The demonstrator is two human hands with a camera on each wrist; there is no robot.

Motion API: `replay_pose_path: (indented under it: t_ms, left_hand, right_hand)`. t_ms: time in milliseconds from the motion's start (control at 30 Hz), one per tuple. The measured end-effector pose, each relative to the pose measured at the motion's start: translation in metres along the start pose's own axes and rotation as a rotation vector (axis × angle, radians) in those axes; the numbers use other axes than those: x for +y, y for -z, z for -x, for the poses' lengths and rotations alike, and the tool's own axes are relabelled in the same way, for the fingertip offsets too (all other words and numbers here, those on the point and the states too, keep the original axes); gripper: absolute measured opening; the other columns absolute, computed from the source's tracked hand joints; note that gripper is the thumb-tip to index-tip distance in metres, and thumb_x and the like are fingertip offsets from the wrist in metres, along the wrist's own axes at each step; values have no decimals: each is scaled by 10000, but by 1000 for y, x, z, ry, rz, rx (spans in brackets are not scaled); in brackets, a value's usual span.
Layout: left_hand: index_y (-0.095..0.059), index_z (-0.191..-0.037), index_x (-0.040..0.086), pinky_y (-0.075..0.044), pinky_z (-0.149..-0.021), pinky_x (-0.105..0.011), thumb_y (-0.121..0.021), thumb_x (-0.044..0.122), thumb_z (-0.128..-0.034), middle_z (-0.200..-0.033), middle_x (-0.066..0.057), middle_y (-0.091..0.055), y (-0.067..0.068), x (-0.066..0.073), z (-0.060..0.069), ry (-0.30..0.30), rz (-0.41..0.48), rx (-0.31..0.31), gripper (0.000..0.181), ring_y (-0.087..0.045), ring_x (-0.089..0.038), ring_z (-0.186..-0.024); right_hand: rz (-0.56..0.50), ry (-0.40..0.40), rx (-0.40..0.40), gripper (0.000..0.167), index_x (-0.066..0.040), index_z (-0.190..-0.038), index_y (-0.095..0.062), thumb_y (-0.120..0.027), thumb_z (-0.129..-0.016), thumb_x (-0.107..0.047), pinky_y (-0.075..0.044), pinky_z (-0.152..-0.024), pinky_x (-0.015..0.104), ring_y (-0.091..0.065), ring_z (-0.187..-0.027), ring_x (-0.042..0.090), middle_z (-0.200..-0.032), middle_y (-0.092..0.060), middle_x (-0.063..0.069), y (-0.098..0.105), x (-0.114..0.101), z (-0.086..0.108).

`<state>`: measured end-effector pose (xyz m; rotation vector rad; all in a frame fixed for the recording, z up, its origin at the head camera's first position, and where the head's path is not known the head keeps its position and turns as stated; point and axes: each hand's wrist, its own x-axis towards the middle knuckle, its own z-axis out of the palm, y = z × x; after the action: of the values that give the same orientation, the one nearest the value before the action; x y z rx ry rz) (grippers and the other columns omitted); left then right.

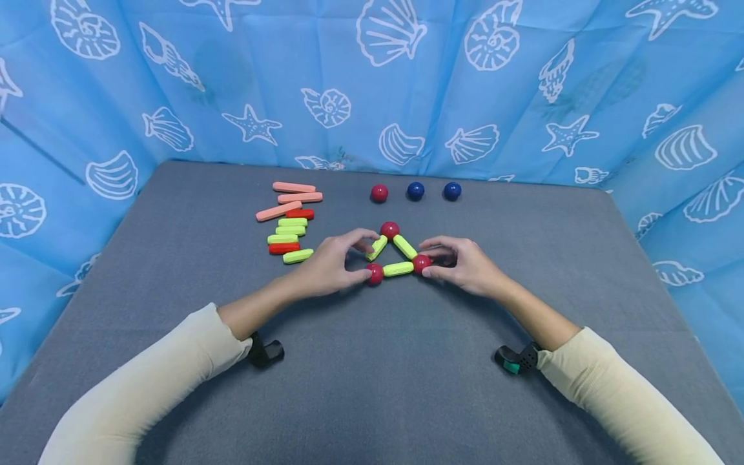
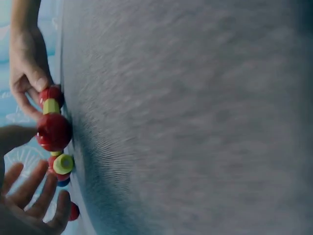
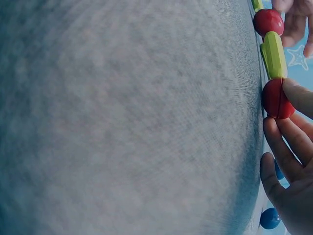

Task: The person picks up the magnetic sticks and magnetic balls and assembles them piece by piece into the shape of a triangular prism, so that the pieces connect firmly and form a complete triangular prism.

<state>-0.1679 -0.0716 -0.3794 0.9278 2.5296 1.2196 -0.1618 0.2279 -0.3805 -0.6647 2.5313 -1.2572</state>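
1. A yellow-green front rod [image 1: 398,268] lies on the counter [image 1: 372,381], bridging two red balls.
2. At its right end, the right hand's [image 1: 469,263] fingers pinch the right ball [image 1: 422,263], probably to steady it.
3. At its left end, the left hand's [image 1: 330,263] thumb touches the left ball [image 1: 375,274], seemingly to stop it rolling; the other fingers spread.
4. Behind it, the far ball [image 1: 390,230] links two more rods.

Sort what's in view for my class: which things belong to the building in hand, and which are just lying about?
In the job:
three red balls at the triangle's corners
three yellow-green sticks along its sides
left hand, right hand

Lying apart, perhaps as spares:
three salmon sticks
two red sticks
four loose yellow-green sticks
one loose red ball
two blue balls
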Motion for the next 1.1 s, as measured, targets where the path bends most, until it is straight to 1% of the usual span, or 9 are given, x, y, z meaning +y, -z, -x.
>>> replay_pose_path:
  t_ms: [100, 200, 267, 367, 467, 600, 800, 900, 1100]
  left_hand:
    - [-443, -1461, 58, -457, -1029, -449, -682, 126, -932, -1274, -115, -646, 1, -2, -7, 74, 9, 0, 584, -594, -234, -1186]
    - [-363, -1523, 61, -398, -1087, -478, -642, 162, -965, -1343, -128, -615, 2, -2, -12, 151, 7, -54, 631, -534, -249, -1284]
    - [-323, -1547, 78, -357, -1116, -498, -637, 191, -973, -1371, -122, -599, 2, -2, -12, 174, 25, -90, 664, -483, -249, -1341]
    - [-315, -1555, 108, -338, -1122, -518, -669, 243, -954, -1376, -108, -596, 3, -2, -11, 177, 71, -110, 711, -450, -252, -1359]
    - [-338, -1539, 118, -360, -1104, -512, -736, 275, -906, -1371, -105, -593, 4, -3, -10, 161, 107, -111, 763, -474, -250, -1325]
    - [-378, -1513, 128, -395, -1085, -467, -794, 277, -859, -1376, -87, -580, 4, -2, -8, 145, 115, -106, 789, -506, -222, -1281]
    - [-447, -1495, 111, -371, -1113, -441, -785, 273, -869, -1453, -77, -522, 2, 2, -6, 119, 50, -136, 730, -469, -217, -1327]
    - [-482, -1475, 115, -358, -1123, -443, -799, 284, -854, -1477, -67, -501, 1, 2, -5, 112, 15, -145, 718, -444, -219, -1351]
    - [-508, -1455, 124, -438, -1029, -444, -831, 294, -818, -1351, -76, -547, -1, 1, -6, 77, -28, -149, 734, -501, -230, -1212]
  right_hand:
    - [-8, 0, -2, 463, -4, -1305, -600, -761, -884, -110, -527, -873, 363, -659, -1109, 261, -1193, -700, 126, 0, 1, 0]
    - [-6, 3, 1, 460, -1, -1303, -601, -759, -885, -109, -528, -862, 333, -659, -1105, 269, -1188, -702, 128, -1, 1, 1]
    - [-1, 3, 3, 457, -2, -1302, -603, -758, -886, -111, -527, -856, 326, -659, -1101, 264, -1185, -704, 124, -1, 1, 1]
    - [1, 1, 2, 453, -5, -1300, -606, -758, -888, -117, -525, -853, 324, -659, -1100, 260, -1183, -705, 121, -2, 0, 1]
    - [-5, -2, -1, 451, -8, -1299, -608, -758, -888, -117, -523, -853, 336, -658, -1100, 254, -1184, -705, 121, -1, 0, 0]
    - [-10, -5, -6, 450, -4, -1301, -604, -754, -892, -116, -522, -866, 364, -656, -1102, 262, -1193, -700, 131, 0, -1, 0]
    - [-1, 1, -6, 439, -1, -1301, -603, -743, -903, -121, -521, -877, 413, -655, -1101, 262, -1195, -698, 135, 0, -2, 0]
    - [5, 9, -4, 437, 1, -1298, -605, -745, -901, -119, -517, -881, 426, -653, -1104, 262, -1191, -699, 135, 0, -2, 0]
    - [15, 14, -2, 431, -1, -1291, -610, -747, -898, -114, -513, -864, 406, -652, -1096, 251, -1187, -701, 126, 0, 0, 0]
